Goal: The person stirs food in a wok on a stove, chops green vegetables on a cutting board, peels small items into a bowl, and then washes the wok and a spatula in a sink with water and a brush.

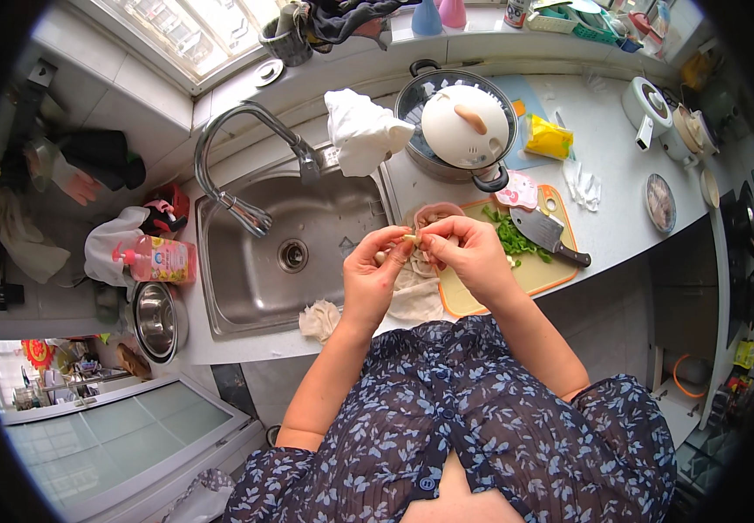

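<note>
A small pale clove [410,238], which looks like garlic, is pinched between the fingertips of both hands. My left hand [377,268] grips it from the left, and my right hand [465,252] from the right. Just beyond the fingers is a pink bowl [439,210], its contents partly hidden. Under my hands lies a crumpled beige cloth [415,294]. To the right, a yellow cutting board [527,287] with an orange rim bears chopped green vegetable [514,236]. A cleaver [547,232] rests on it, blade over some of the greens, handle past the board's edge.
The steel sink [253,281] and its chrome faucet [233,124] are at left. Behind the board stands a large pot [410,140], a white lid [462,124] on top. A soap bottle [164,259] and metal bowls [155,320] stand left of the sink; a covered dish [660,202] sits at right.
</note>
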`<state>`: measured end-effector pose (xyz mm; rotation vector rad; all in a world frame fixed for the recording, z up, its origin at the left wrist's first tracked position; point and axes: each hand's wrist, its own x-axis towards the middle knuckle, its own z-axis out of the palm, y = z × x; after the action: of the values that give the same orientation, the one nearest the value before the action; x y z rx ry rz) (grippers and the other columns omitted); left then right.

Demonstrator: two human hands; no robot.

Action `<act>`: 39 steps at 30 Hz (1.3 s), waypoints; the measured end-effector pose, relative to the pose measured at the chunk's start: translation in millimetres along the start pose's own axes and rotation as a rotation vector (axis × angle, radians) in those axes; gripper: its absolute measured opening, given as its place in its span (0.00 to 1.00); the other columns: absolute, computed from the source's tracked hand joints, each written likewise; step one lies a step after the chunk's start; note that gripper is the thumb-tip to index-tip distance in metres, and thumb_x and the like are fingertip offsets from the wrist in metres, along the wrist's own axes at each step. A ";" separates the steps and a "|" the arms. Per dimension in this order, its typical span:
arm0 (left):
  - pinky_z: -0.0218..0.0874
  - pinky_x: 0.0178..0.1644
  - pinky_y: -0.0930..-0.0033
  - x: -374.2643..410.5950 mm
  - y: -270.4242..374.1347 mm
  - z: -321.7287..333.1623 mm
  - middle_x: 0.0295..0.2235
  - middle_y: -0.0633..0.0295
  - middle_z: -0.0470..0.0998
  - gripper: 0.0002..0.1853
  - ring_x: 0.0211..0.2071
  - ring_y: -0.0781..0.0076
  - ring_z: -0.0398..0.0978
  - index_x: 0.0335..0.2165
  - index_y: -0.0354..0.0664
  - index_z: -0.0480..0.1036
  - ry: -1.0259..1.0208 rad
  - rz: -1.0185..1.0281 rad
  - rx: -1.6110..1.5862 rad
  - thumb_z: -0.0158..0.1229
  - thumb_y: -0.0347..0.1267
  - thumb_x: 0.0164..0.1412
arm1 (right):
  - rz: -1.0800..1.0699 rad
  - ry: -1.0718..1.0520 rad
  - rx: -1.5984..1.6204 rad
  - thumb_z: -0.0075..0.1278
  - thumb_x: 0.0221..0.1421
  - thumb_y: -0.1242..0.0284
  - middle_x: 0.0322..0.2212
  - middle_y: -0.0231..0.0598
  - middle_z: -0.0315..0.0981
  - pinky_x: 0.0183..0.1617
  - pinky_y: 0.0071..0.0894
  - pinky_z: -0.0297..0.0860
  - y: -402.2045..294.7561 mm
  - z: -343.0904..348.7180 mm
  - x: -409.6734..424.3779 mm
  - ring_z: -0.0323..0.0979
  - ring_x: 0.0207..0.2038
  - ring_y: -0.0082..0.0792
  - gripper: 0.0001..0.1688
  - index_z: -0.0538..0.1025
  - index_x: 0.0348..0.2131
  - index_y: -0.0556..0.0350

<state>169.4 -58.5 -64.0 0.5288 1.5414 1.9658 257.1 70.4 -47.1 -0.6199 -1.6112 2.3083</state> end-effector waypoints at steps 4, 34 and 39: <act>0.58 0.31 0.84 0.0 -3.9 -2.5 0.33 0.65 0.75 0.17 0.29 0.85 0.67 0.43 0.37 0.70 -0.020 -0.138 -0.208 0.57 0.26 0.53 | -0.174 0.091 -0.254 0.51 0.48 0.78 0.20 0.30 0.73 0.27 0.14 0.65 7.6 11.4 -5.1 0.67 0.22 0.13 0.07 0.75 0.29 0.66; 0.62 0.26 0.77 -3.3 4.9 -11.8 0.26 0.59 0.73 0.09 0.21 0.79 0.67 0.37 0.32 0.68 -0.168 0.378 0.661 0.46 0.19 0.57 | -0.361 0.109 -0.610 0.50 0.41 0.74 0.17 0.46 0.71 0.27 0.31 0.66 4.9 18.8 4.1 0.71 0.20 0.35 0.09 0.72 0.20 0.64; 0.58 0.26 0.82 0.3 -12.7 -15.0 0.30 0.59 0.74 0.08 0.21 0.82 0.65 0.39 0.35 0.65 -0.049 0.169 0.182 0.45 0.26 0.61 | -0.187 0.194 -0.290 0.52 0.44 0.71 0.14 0.42 0.72 0.24 0.26 0.66 15.3 23.1 5.6 0.72 0.19 0.27 0.12 0.73 0.19 0.65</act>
<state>162.3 -67.3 -80.1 0.8001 1.7027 1.9296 241.6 48.5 -55.7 -0.6972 -1.8363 1.8398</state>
